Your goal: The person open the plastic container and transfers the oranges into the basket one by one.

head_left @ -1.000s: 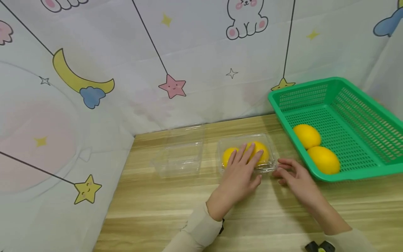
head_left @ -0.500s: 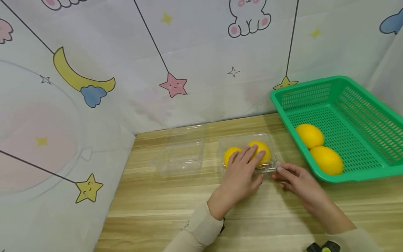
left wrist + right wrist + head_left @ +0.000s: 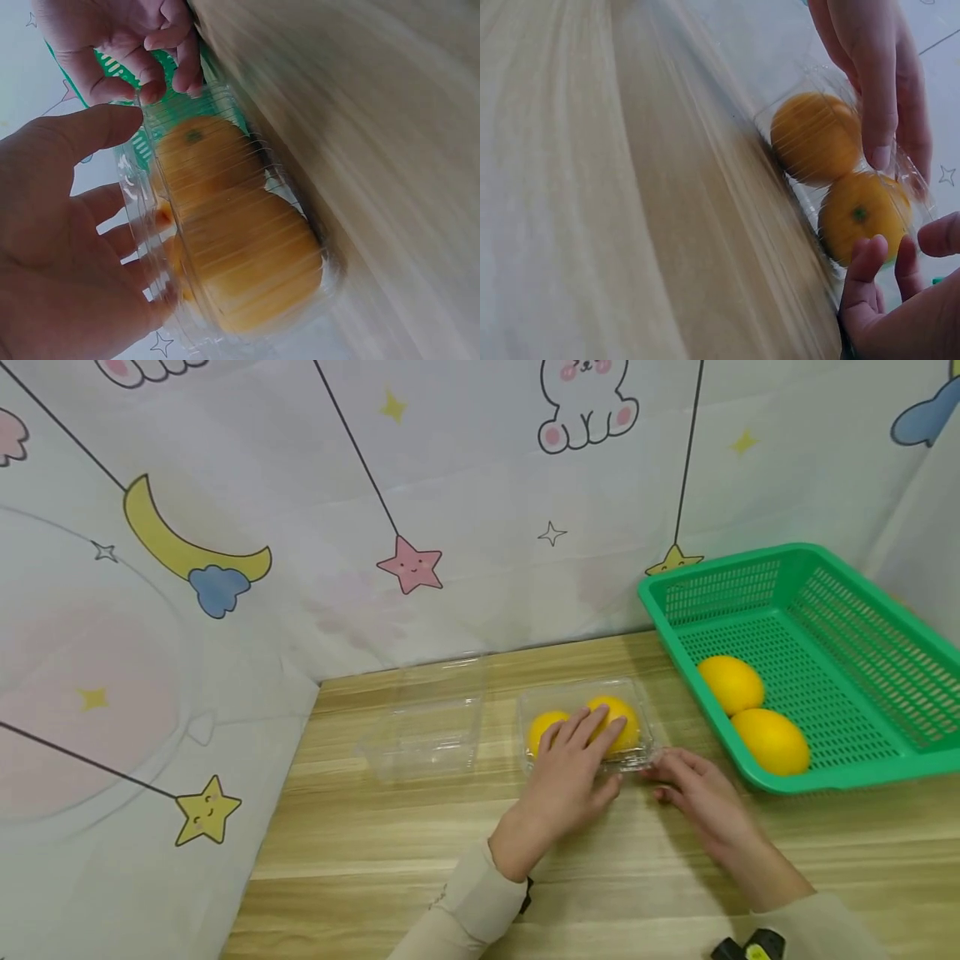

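A clear plastic clamshell box (image 3: 551, 695) with its lid down lies in front of me, holding two oranges (image 3: 255, 262). My left hand (image 3: 564, 789) rests on the lid with its fingers spread and fairly straight. In the left wrist view its thumb lies along the front rim. At the box's near right corner my right hand (image 3: 705, 806) pinches the rim between thumb and index finger, its other fingers loosely bent. The lid stays see-through in the right wrist view, showing one orange (image 3: 814, 139) behind the other.
A second clear clamshell box (image 3: 427, 727) stands to the left with its lid raised. To the right, a green slotted basket (image 3: 832, 777) holds two more oranges (image 3: 772, 742). A printed cloth (image 3: 480, 593) hangs behind the wooden table (image 3: 360, 877).
My right hand has moved left to the box's corner, and its thumb and index finger have come onto the rim. The left hand has stayed on the lid.
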`<state>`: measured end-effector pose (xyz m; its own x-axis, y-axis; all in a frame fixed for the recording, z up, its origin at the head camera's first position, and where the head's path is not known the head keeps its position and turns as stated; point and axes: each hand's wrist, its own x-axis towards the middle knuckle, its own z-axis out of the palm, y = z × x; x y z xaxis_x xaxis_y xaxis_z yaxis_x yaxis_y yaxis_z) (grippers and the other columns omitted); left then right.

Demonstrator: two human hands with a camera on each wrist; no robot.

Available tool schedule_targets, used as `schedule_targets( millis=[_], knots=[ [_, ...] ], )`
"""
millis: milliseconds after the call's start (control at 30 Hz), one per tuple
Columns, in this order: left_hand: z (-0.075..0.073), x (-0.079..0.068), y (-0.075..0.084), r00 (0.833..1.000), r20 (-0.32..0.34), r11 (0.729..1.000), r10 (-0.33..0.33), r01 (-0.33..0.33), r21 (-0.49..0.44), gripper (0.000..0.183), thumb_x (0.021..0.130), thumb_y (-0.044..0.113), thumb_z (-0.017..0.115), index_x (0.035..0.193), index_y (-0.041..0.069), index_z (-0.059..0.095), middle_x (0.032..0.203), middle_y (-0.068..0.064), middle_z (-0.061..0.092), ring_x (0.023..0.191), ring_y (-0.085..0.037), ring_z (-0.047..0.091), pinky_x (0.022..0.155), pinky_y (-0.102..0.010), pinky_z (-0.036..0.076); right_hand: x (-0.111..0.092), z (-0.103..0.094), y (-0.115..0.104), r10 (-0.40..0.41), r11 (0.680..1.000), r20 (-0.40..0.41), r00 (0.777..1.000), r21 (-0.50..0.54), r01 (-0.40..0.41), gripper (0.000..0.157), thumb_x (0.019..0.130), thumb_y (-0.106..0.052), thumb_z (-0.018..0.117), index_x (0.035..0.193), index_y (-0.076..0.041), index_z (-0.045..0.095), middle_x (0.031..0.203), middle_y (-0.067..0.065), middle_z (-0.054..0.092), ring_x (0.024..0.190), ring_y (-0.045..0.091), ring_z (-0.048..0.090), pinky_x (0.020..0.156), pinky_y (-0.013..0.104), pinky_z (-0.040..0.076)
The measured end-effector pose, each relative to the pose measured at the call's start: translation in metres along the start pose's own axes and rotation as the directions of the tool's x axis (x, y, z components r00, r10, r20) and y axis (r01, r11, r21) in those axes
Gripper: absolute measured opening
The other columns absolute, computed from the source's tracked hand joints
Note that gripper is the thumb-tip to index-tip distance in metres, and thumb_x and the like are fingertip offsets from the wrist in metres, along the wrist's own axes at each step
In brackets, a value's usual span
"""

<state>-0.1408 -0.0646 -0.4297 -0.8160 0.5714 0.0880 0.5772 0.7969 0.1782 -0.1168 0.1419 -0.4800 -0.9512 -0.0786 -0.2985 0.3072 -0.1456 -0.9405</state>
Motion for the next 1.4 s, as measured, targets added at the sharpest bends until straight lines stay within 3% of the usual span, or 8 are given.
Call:
schedule_targets(
  millis=[267, 467, 633, 767, 900, 1133, 1400],
  knots=[
    [0.003, -0.003, -0.001, 1.000, 0.009, 1.000, 0.016, -0.016, -0.009, 0.073, 0.104, 0.038, 0.067, 0.168, 0.022, 0.034, 0.175, -0.004, 0.030, 0.162, -0.025, 0.024, 0.129, -0.048, 0.024, 0.000, 0.008, 0.001, -0.017, 1.000, -0.053, 0.998, -0.010, 0.016, 0.024, 0.114, -0.024, 0.046, 0.114, -0.002, 0.055, 0.101, -0.005, 0.068, 0.097, 0.004, 0.068, 0.089, 0.021, 0.058],
    [0.003, -0.007, -0.001, 1.000, -0.021, 0.998, 0.018, -0.020, -0.058, 0.076, 0.103, 0.036, 0.069, 0.168, 0.019, 0.032, 0.177, -0.005, 0.023, 0.164, -0.028, 0.018, 0.129, -0.053, 0.022, 0.000, 0.016, 0.000, -0.011, 0.996, -0.091, 0.996, -0.085, 0.003, 0.030, 0.114, -0.022, 0.040, 0.118, 0.004, 0.053, 0.112, 0.001, 0.066, 0.099, 0.001, 0.068, 0.092, 0.019, 0.057],
    [-0.004, -0.015, 0.000, 0.989, -0.145, 0.999, 0.010, -0.017, -0.046, 0.078, 0.102, 0.033, 0.070, 0.168, 0.016, 0.032, 0.178, -0.006, 0.018, 0.165, -0.028, 0.014, 0.129, -0.056, 0.020, -0.001, 0.018, 0.000, -0.023, 0.994, -0.084, 0.996, -0.110, 0.014, 0.032, 0.114, -0.022, 0.036, 0.114, 0.005, 0.055, 0.114, 0.006, 0.066, 0.099, 0.002, 0.069, 0.092, 0.019, 0.057],
    [-0.015, -0.027, 0.001, 0.960, -0.281, 0.999, -0.005, -0.009, -0.050, 0.080, 0.101, 0.028, 0.071, 0.168, 0.014, 0.029, 0.179, -0.007, 0.016, 0.166, -0.029, 0.008, 0.130, -0.059, 0.017, 0.000, 0.017, -0.001, -0.021, 0.992, -0.067, 0.998, -0.126, 0.012, 0.034, 0.114, -0.023, 0.035, 0.113, 0.004, 0.056, 0.113, 0.007, 0.067, 0.098, 0.004, 0.069, 0.091, 0.019, 0.057],
    [-0.024, -0.039, -0.001, 0.943, -0.333, 0.993, -0.024, -0.016, -0.117, 0.084, 0.101, 0.023, 0.071, 0.169, 0.009, 0.023, 0.179, -0.008, 0.012, 0.166, -0.030, 0.004, 0.130, -0.060, 0.013, 0.000, 0.016, -0.002, -0.021, 0.989, -0.056, 0.998, -0.146, 0.013, 0.033, 0.113, -0.021, 0.035, 0.112, 0.004, 0.057, 0.114, 0.009, 0.067, 0.098, 0.004, 0.069, 0.090, 0.019, 0.057],
    [-0.020, -0.050, -0.011, 0.979, -0.186, 0.974, -0.085, 0.042, -0.224, 0.084, 0.104, 0.025, 0.068, 0.169, 0.004, 0.020, 0.178, -0.009, 0.014, 0.166, -0.029, 0.005, 0.131, -0.059, 0.012, 0.000, 0.014, -0.004, -0.002, 0.987, -0.044, 0.999, -0.160, -0.005, 0.034, 0.113, -0.022, 0.034, 0.114, 0.004, 0.055, 0.116, 0.009, 0.066, 0.097, 0.002, 0.069, 0.090, 0.018, 0.057],
    [-0.016, -0.055, -0.015, 0.988, -0.101, 0.969, -0.114, 0.088, -0.230, 0.081, 0.105, 0.030, 0.067, 0.168, 0.005, 0.024, 0.177, -0.010, 0.018, 0.166, -0.029, 0.008, 0.131, -0.059, 0.011, 0.000, 0.015, -0.004, 0.015, 0.984, -0.040, 0.999, -0.179, -0.022, 0.036, 0.113, -0.023, 0.033, 0.119, 0.006, 0.053, 0.123, 0.014, 0.063, 0.099, 0.002, 0.068, 0.091, 0.017, 0.056]
  ],
)
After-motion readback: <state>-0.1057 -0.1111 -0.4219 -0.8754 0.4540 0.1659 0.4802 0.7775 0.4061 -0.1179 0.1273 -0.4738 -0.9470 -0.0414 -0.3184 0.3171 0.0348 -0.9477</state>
